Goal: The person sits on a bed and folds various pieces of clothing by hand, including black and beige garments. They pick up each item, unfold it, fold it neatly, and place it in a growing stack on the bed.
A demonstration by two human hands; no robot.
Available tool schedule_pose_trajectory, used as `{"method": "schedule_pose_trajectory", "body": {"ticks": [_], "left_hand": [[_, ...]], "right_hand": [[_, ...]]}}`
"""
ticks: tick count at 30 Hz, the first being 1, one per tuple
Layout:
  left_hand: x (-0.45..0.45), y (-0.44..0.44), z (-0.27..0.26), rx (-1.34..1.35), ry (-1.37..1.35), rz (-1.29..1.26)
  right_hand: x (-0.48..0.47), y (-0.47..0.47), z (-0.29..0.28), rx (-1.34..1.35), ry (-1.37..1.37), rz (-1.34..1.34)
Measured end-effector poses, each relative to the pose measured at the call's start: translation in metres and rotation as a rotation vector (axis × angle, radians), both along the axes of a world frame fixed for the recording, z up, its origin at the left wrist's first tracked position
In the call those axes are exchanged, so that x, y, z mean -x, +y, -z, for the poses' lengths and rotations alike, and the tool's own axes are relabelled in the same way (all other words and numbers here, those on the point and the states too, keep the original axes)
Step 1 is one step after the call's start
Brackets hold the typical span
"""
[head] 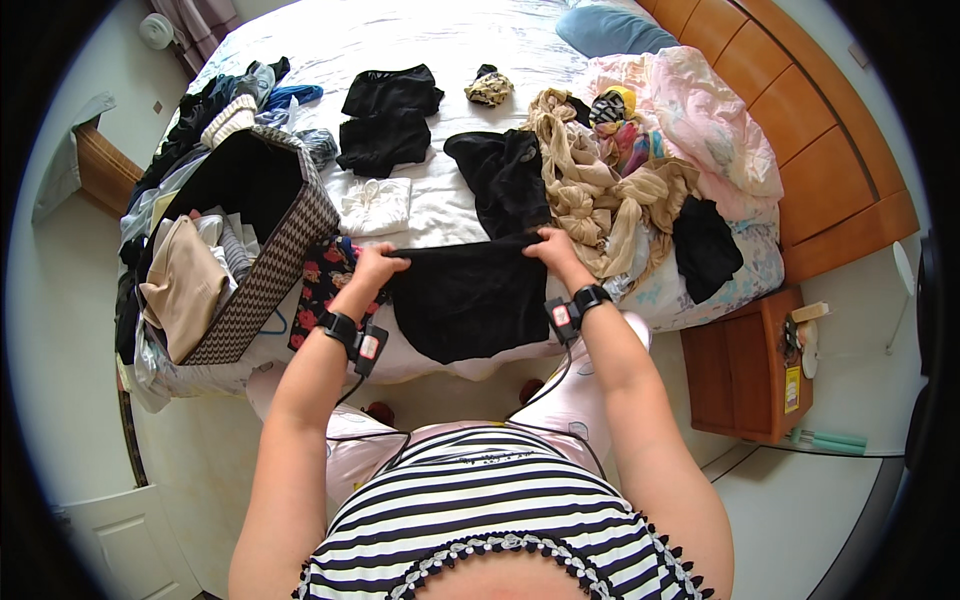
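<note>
A black cloth garment (471, 300) is stretched between my hands at the bed's near edge. My left hand (376, 268) pinches its upper left corner, and my right hand (553, 251) pinches the upper right one. The lower edge hangs in a curve toward my knees. Just beyond it lies another crumpled black garment (501, 176). A floral dark cloth (319, 296) lies beside my left wrist, partly hidden by the arm. To the left of it stands a houndstooth fabric storage box (262, 289) with folded clothes inside, a beige one (184, 285) on top.
Folded black garments (386, 142) and a folded white garment (377, 206) lie mid-bed. Tangled beige fabric (585, 202) is heaped at right, near a pink quilt (705, 120) and a small black garment (706, 247). Piled clothes (195, 124) lie behind the box. A wooden nightstand (735, 367) stands at right.
</note>
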State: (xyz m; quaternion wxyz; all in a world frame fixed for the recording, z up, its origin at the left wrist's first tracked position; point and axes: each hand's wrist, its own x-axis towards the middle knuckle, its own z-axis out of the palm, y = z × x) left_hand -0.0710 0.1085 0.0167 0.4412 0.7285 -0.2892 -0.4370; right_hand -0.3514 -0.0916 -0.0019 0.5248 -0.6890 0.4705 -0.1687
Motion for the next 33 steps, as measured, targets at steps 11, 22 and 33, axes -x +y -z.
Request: {"method": "schedule_pose_trajectory", "body": {"ticks": [11,22,33], "left_hand": [[0.008,0.058,-0.023,0.217,-0.858,0.932],[0.083,-0.005,-0.006,0.197,-0.858,0.564],[0.075,-0.007,-0.015,-0.312,0.028,0.885]], "right_hand": [[0.071,0.020,-0.033,0.459,0.216,-0.822],[0.018,0.051,-0.014,0.726,0.387,-0.583],[0.020,0.022,-0.043,0.178,0.050,-0.587]]}}
